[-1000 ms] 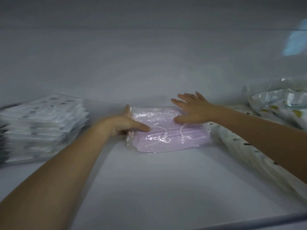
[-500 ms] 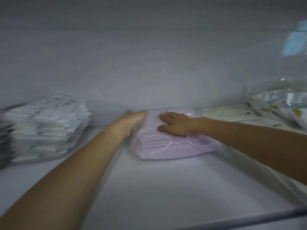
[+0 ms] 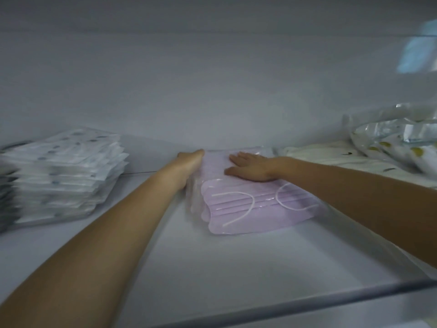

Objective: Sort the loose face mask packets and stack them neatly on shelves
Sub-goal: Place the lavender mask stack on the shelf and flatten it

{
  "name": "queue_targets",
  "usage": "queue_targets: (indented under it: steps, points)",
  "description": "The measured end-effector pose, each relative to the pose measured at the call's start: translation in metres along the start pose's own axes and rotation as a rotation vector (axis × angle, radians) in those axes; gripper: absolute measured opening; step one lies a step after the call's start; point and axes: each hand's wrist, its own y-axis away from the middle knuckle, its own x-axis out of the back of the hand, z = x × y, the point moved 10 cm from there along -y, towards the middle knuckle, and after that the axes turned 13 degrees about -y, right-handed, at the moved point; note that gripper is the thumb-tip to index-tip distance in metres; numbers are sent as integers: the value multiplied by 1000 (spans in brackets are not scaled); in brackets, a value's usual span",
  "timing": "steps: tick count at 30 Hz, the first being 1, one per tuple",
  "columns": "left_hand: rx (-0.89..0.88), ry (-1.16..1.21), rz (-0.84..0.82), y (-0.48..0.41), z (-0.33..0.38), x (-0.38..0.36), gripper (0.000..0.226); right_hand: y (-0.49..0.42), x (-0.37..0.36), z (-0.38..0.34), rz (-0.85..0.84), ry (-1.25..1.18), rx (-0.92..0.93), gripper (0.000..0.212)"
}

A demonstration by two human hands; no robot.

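- Straight fingers of the right hand lie flat and close together on top of the pink packets.
- The left hand presses against the pile's left side, fingers extended toward the back wall.
- The pink packets sit mid-shelf, far end close to the wall.
- A white stack stands well to the left.
- Spotted packets lie heaped at right, beyond the right forearm.

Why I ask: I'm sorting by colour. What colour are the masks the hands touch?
Pale lilac masks with white ear loops, clearest in the head view.
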Motion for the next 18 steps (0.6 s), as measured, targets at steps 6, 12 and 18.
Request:
queue_targets:
  steps: [6,12,18]
  points:
    - [39,38,55,-3,-8,11,56,0,17,2,109,-30,-19,73]
    - [43,118,56,-6,-15,13,55,-1,22,-3,89,-123,6,70]
    - [-21,136,40,1,-12,13,43,-3,7,8,-5,-119,-51,79]
